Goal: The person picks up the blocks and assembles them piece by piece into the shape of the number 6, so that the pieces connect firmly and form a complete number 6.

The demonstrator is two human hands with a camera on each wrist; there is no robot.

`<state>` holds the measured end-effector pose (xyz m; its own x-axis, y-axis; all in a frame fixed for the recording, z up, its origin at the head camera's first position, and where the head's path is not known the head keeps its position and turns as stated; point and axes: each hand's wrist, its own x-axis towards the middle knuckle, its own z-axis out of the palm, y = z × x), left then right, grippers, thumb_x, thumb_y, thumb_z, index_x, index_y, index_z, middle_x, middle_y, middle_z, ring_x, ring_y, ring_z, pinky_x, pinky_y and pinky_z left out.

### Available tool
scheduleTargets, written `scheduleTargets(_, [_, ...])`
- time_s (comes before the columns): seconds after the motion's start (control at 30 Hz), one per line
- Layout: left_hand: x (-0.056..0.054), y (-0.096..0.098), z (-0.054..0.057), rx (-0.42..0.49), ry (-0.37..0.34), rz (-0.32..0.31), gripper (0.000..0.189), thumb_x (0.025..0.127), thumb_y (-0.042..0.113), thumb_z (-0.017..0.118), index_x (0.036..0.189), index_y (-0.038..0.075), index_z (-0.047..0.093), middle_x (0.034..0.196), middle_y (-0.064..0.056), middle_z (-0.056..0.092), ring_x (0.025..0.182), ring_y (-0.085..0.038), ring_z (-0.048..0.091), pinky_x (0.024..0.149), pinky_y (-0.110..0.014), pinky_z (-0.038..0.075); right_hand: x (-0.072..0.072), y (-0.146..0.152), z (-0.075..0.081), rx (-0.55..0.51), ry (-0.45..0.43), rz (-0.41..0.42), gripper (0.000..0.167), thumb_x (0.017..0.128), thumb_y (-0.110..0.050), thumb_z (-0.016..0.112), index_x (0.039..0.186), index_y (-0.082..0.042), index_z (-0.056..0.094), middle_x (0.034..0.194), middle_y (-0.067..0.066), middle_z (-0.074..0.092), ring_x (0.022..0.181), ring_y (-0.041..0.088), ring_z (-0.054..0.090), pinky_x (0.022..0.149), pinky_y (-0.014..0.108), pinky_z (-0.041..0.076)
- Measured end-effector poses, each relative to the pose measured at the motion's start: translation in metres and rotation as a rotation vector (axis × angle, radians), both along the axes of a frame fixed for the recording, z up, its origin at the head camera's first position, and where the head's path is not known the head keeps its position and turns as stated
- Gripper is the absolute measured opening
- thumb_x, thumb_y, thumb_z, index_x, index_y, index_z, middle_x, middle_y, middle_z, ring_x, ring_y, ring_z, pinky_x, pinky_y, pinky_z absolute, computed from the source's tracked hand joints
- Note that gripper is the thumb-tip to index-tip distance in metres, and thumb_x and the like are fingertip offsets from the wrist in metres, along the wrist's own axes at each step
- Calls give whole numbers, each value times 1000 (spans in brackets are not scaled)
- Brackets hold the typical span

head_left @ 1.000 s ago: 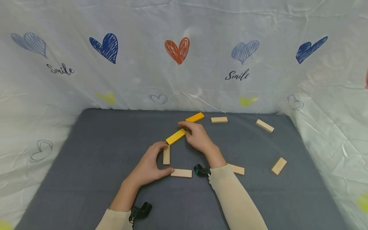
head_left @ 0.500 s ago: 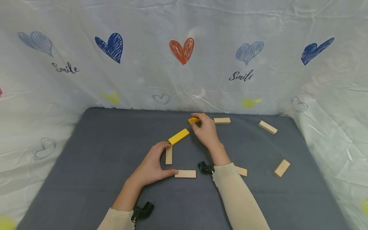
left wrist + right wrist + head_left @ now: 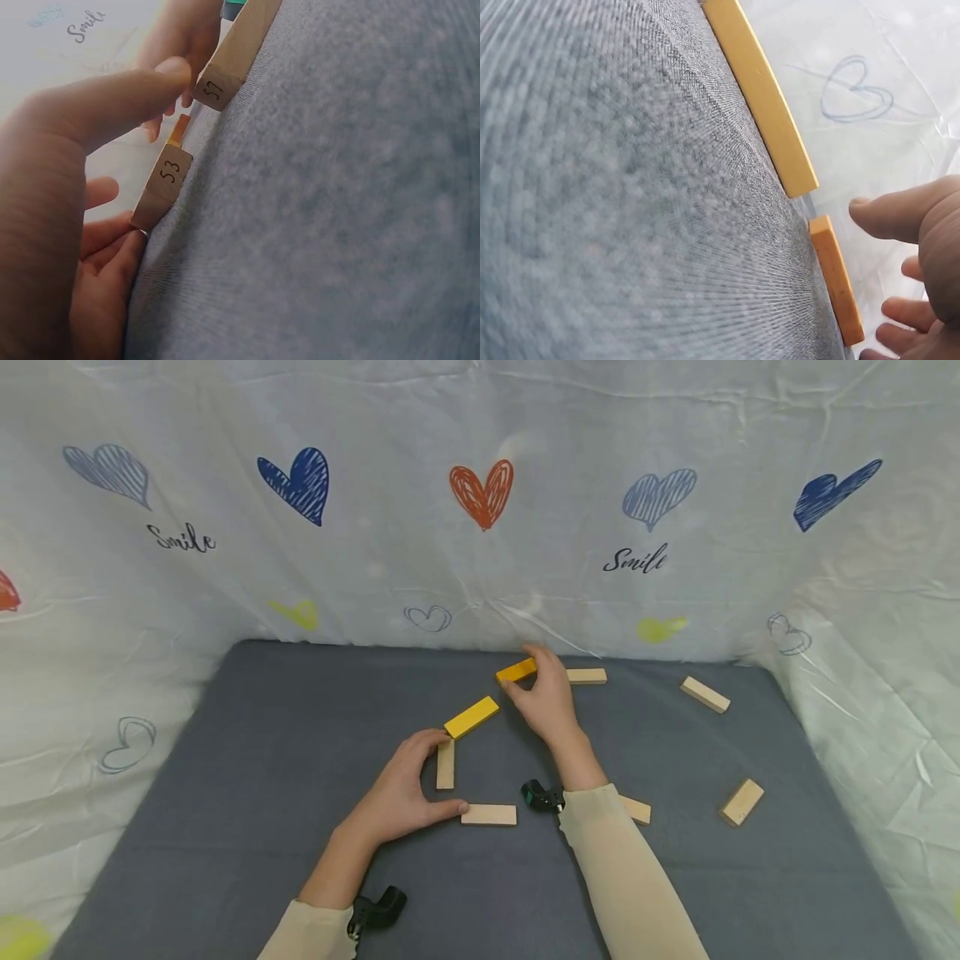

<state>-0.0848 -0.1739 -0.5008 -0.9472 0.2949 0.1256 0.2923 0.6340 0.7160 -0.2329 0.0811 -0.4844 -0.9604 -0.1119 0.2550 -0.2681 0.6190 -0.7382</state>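
Note:
My left hand (image 3: 408,789) is spread beside two plain wooden blocks. Its thumb tip is at the left end of one block (image 3: 489,815), numbered 57 in the left wrist view. Its fingertips meet the far end of the upright-lying block (image 3: 446,765), numbered 53. A yellow block (image 3: 472,717) lies slantwise just beyond that. Farther back, my right hand (image 3: 546,693) reaches over the right end of an orange block (image 3: 516,671). In the right wrist view its thumb stands apart from the orange block (image 3: 835,281), with the other fingers beyond it.
Behind my right hand a plain block (image 3: 587,677) is partly hidden. Another block (image 3: 636,810) shows past the right sleeve. Two more blocks (image 3: 705,694) lie on the right side of the grey cloth (image 3: 247,760). A white printed curtain (image 3: 390,560) borders the back.
My right hand has moved from beside the yellow block, back and rightward, to the orange block. The left hand keeps its place at the plain blocks. The head view has shifted slightly.

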Motion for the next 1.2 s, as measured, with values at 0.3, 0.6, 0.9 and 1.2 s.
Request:
scheduleTargets(0.3, [-1,-7,-3,44,51,-45,69,87,23,91,147,11,59,163,-8,49,152,-34,47,119,-60,44,-1,0,-5,16,-79,-10,80,97,-26,85,163,-4,46,168,19,42,156,39,38,127,54,35])
scheduleTargets(0.6, [-1,-7,-5,75,40,-53,45,90,14,84,132,15,67,161,-4,51,151,-28,48,119,-55,45,3,-5,-6,41,-78,-43,77,97,-22,85,161,-1,48,164,22,45,152,42,42,124,55,38])
scheduleTargets(0.9, [-1,-6,-4,61,48,-37,44,91,13,85,132,17,69,161,-2,52,151,-28,48,120,-55,45,4,-8,-9,30,-70,-91,75,97,-21,86,160,-2,50,162,22,47,151,42,43,123,55,39])
scheduleTargets(1.2, [-3,-6,-4,72,72,-35,44,89,10,85,130,13,70,160,-4,53,150,-30,49,119,-57,46,1,-9,-8,43,-63,-90,74,96,-21,84,159,-2,52,160,23,48,149,43,45,121,56,42])
